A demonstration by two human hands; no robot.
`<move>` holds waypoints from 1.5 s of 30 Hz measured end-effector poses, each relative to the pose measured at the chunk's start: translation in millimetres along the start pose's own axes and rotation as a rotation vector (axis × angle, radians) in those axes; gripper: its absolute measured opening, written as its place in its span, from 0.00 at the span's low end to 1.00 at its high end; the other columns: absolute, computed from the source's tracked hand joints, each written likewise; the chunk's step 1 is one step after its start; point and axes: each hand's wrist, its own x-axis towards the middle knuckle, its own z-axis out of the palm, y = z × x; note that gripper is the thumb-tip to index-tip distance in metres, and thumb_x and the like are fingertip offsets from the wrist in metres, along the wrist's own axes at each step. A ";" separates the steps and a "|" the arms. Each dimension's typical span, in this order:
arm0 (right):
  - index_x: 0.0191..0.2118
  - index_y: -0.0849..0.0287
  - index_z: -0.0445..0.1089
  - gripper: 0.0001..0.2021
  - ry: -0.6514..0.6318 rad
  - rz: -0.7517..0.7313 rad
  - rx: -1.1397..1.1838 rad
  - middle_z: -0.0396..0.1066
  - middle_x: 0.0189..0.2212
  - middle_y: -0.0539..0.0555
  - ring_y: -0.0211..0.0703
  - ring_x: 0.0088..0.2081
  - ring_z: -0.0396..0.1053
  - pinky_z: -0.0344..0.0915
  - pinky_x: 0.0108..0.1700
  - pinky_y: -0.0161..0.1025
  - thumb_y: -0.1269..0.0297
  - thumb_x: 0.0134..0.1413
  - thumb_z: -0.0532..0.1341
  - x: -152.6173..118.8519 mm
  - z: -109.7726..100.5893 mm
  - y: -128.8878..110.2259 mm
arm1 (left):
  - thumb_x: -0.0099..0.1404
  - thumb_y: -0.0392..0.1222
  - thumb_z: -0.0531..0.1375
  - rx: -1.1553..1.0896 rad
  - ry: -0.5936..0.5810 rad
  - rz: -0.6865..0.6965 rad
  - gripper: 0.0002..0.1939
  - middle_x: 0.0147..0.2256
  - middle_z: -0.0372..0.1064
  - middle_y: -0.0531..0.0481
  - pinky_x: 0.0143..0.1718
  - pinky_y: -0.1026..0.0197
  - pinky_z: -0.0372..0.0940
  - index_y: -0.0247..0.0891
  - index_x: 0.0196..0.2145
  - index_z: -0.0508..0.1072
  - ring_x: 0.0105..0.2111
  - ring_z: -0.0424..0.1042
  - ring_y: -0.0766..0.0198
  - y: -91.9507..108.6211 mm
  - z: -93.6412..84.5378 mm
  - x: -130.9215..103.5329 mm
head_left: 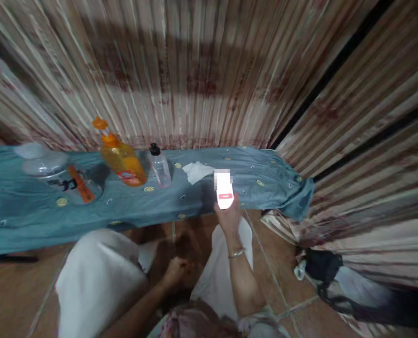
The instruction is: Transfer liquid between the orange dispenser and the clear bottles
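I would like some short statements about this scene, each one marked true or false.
1. The right hand holds a lit phone. True.
2. The orange bottle lies on the floor. False: it stands on the blue cloth.
3. The small clear bottle has a black cap. True.
4. The left hand holds the white tissue. False: the tissue lies on the cloth; that hand is low between the knees.
5. A bracelet is on the right wrist. True.

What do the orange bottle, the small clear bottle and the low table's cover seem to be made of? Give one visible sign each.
Orange bottle: probably glossy translucent plastic; the liquid glows through it.
Small clear bottle: likely clear plastic, see-through, with a black cap.
Cover: soft blue-grey printed cloth; it wrinkles and drapes over the edge.
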 end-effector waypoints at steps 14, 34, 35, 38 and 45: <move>0.70 0.77 0.51 0.49 0.024 -0.031 0.001 0.61 0.67 0.78 0.65 0.67 0.61 0.58 0.69 0.58 0.51 0.48 0.63 -1.0 1.3 2.4 | 0.56 0.51 0.62 -0.006 0.027 -0.053 0.19 0.17 0.56 0.56 0.32 0.60 0.54 0.38 0.15 0.66 0.25 0.59 0.64 3.7 2.5 -0.8; 0.70 0.76 0.51 0.48 0.041 -0.028 -0.005 0.62 0.66 0.77 0.65 0.67 0.62 0.58 0.69 0.59 0.52 0.48 0.63 -1.6 -1.7 -0.1 | 0.56 0.50 0.64 0.003 0.019 -0.056 0.19 0.17 0.59 0.56 0.32 0.60 0.54 0.37 0.15 0.70 0.26 0.61 0.64 4.8 6.9 1.1; 0.70 0.76 0.51 0.48 0.045 -0.031 -0.007 0.62 0.66 0.78 0.65 0.67 0.62 0.57 0.69 0.59 0.52 0.49 0.63 -1.8 -1.7 0.0 | 0.56 0.50 0.64 0.001 0.018 -0.057 0.19 0.17 0.59 0.56 0.32 0.60 0.55 0.37 0.15 0.70 0.26 0.61 0.64 4.9 7.2 1.1; 0.70 0.75 0.51 0.48 0.047 -0.042 -0.010 0.61 0.67 0.78 0.65 0.67 0.61 0.58 0.68 0.59 0.52 0.50 0.63 -2.3 -1.2 0.9 | 0.56 0.50 0.64 -0.005 0.020 -0.063 0.19 0.17 0.60 0.55 0.32 0.60 0.55 0.36 0.15 0.71 0.26 0.61 0.64 4.5 8.1 1.5; 0.70 0.74 0.51 0.48 0.056 -0.026 0.002 0.61 0.67 0.77 0.64 0.68 0.61 0.57 0.69 0.59 0.52 0.48 0.63 1.5 -2.9 2.5 | 0.54 0.54 0.65 -0.022 0.024 -0.072 0.21 0.17 0.57 0.56 0.31 0.60 0.53 0.37 0.15 0.69 0.25 0.59 0.64 4.5 8.4 2.1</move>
